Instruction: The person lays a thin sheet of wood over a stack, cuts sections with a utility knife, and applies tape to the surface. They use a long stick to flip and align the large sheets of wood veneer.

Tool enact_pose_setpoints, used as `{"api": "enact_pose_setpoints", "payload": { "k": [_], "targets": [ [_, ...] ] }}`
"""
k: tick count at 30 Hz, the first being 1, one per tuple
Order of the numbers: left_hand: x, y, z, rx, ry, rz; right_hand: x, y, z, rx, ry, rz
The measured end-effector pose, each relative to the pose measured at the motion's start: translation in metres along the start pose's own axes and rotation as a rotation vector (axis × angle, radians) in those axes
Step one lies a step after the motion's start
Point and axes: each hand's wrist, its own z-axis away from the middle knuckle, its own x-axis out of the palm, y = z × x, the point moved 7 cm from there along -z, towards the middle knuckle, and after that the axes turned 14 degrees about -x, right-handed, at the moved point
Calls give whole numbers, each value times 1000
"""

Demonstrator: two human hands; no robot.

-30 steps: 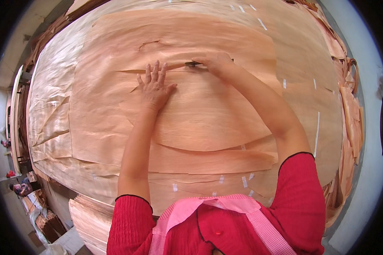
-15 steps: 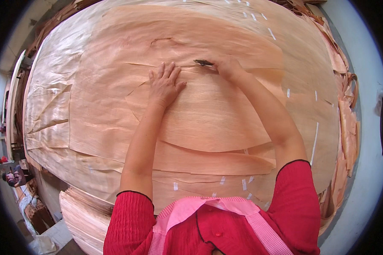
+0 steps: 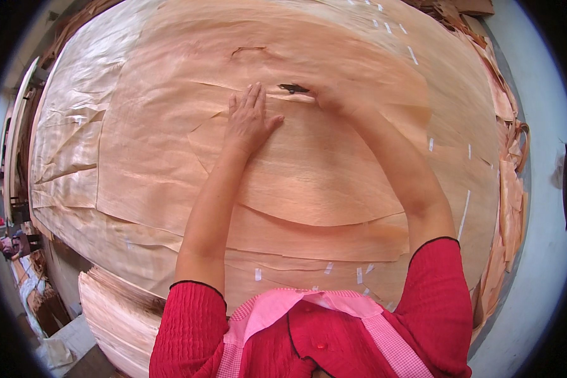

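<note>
A wide stack of thin pale-brown wood veneer sheets point(image 3: 170, 164) fills the view. My left hand point(image 3: 251, 120) lies flat on the top sheet, fingers spread. My right hand point(image 3: 331, 97) is just to its right, closed around a small dark tool point(image 3: 294, 89) whose tip rests on the veneer near a split. A curved loose veneer piece point(image 3: 321, 183) lies between my forearms.
Small white tape strips point(image 3: 362, 274) dot the veneer near my body and at the far right. Ragged veneer scraps point(image 3: 510, 189) pile along the right edge. Another veneer stack point(image 3: 116, 315) sits lower left. A person point(image 3: 9, 246) stands at the far left.
Both hands have shifted slightly right and farther across the sheet. The right hand with the dark tool stays by the split; the left hand remains pressed flat.
</note>
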Motion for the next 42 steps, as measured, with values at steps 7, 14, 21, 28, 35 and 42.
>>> {"api": "enact_pose_setpoints", "payload": {
  "k": [7,14,21,28,35,42],
  "targets": [
    [6,-5,-3,-12,-29,-52,3,0,4,132,42,176],
    [0,-9,-3,-102,7,-25,5,2,1,489,137,-628],
    [-7,-17,-7,-188,5,181,26,-13,-34,10,-292,64],
    [0,-20,-7,-146,47,186,39,-2,-55,-167,-227,245],
    [1,-12,-4,-100,17,-37,-10,26,17,10,-61,313],
    [-15,14,-3,-12,131,33,-19,39,72,154,161,406]
  ]
}}
